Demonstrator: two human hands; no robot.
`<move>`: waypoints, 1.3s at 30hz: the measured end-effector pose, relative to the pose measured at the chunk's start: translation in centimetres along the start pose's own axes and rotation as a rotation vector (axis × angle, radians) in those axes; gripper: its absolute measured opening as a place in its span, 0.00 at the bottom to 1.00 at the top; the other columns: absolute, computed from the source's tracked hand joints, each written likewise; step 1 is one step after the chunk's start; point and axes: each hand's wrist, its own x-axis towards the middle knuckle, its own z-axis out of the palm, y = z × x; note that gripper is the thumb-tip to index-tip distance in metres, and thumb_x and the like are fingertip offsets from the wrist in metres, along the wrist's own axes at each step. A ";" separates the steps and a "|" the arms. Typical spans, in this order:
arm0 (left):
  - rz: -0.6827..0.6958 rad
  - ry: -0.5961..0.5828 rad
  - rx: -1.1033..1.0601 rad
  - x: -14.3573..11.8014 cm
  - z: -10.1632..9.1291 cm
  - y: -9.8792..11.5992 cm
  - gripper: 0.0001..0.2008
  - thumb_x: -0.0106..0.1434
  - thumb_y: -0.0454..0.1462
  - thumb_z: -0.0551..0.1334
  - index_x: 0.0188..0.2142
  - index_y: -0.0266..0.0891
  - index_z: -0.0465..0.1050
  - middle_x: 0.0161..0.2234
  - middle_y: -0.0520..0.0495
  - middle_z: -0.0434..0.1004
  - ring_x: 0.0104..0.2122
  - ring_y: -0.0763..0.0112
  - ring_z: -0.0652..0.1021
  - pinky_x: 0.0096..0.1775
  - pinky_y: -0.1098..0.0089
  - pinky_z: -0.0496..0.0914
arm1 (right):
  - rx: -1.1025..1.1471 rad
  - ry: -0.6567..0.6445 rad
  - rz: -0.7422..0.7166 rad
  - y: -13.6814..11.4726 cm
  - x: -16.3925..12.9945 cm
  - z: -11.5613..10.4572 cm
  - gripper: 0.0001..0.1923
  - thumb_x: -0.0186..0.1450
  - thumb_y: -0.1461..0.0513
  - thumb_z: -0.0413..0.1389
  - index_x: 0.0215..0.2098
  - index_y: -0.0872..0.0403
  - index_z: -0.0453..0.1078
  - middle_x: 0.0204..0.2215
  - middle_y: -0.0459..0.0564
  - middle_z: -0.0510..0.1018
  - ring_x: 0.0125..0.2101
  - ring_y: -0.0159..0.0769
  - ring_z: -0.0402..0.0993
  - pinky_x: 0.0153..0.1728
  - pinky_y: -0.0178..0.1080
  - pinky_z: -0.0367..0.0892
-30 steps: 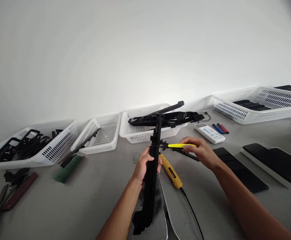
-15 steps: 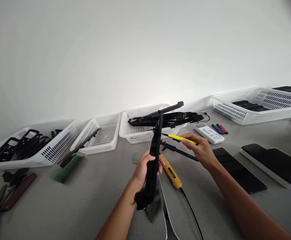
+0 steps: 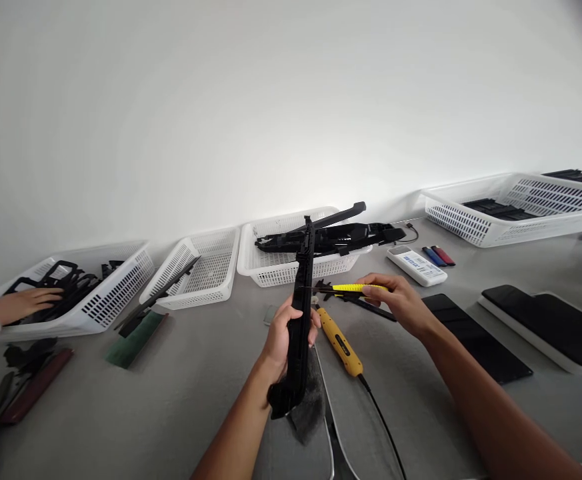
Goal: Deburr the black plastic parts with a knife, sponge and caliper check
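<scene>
My left hand (image 3: 285,335) grips a long black plastic part (image 3: 301,313) and holds it nearly upright above the grey table. My right hand (image 3: 401,301) holds a yellow utility knife (image 3: 353,288) level, its blade tip touching the part's right edge about a third of the way down. A yellow-handled corded tool (image 3: 339,341) lies on the table just below my hands. A dark tuft of shavings (image 3: 311,400) sits under the part's lower end.
Several white baskets line the wall: one with black parts at the left (image 3: 101,293) where another person's hand (image 3: 13,305) reaches in, one nearly empty (image 3: 205,270), one behind the part (image 3: 281,263), one far right (image 3: 511,213). A remote (image 3: 418,265), lighters (image 3: 438,255) and black panels (image 3: 475,343) lie right.
The knife dropped from the part's upper end to lower on its edge and levelled out. The part tilted slightly left. Another person's hand has entered the left basket.
</scene>
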 end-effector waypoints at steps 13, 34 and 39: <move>0.012 0.021 0.036 0.0 0.2 0.1 0.13 0.59 0.42 0.60 0.42 0.39 0.69 0.27 0.50 0.77 0.17 0.74 0.69 0.20 0.72 0.62 | 0.013 -0.003 -0.017 0.0 0.1 -0.6 0.19 0.63 0.45 0.67 0.38 0.51 0.84 0.26 0.47 0.73 0.28 0.36 0.61 0.30 0.39 0.59; 0.009 0.025 0.089 -0.1 0.2 0.1 0.12 0.58 0.42 0.60 0.40 0.39 0.69 0.26 0.51 0.76 0.17 0.74 0.70 0.20 0.73 0.64 | 0.104 0.154 0.018 0.6 0.5 -0.1 0.24 0.60 0.41 0.68 0.35 0.52 0.80 0.28 0.47 0.71 0.28 0.34 0.60 0.30 0.40 0.59; 0.021 0.029 0.076 0.0 0.1 0.0 0.13 0.59 0.42 0.60 0.42 0.38 0.71 0.26 0.51 0.77 0.17 0.74 0.69 0.20 0.72 0.64 | 0.012 0.213 -0.042 0.1 0.3 0.1 0.21 0.62 0.43 0.67 0.40 0.51 0.81 0.27 0.46 0.70 0.30 0.37 0.62 0.33 0.41 0.60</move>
